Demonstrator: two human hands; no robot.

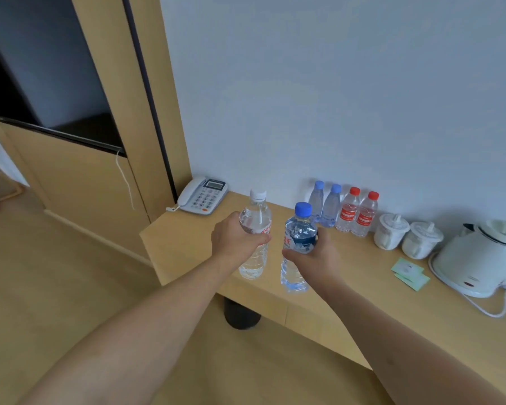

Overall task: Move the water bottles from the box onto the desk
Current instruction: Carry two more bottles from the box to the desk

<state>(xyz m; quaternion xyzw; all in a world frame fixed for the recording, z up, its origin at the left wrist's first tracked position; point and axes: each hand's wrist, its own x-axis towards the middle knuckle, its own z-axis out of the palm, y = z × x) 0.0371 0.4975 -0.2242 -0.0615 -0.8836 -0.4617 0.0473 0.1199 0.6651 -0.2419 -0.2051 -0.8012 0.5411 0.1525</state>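
On the desk [187, 244] stand four bottles [342, 210] beside the kettle [476, 258]; each hand [234, 238] grips a water bottle [256, 226].

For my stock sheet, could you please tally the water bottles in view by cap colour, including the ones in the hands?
White cap: 1, gripped by the left hand
Blue cap: 3, one gripped by the right hand, two standing by the wall
Red cap: 2, standing by the wall
Total: 6

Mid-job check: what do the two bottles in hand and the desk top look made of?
White-capped bottle and blue-capped bottle: clear thin plastic, ribbed, see-through walls. Desk: pale wood-look board, matte, likely laminate; no grain detail visible.
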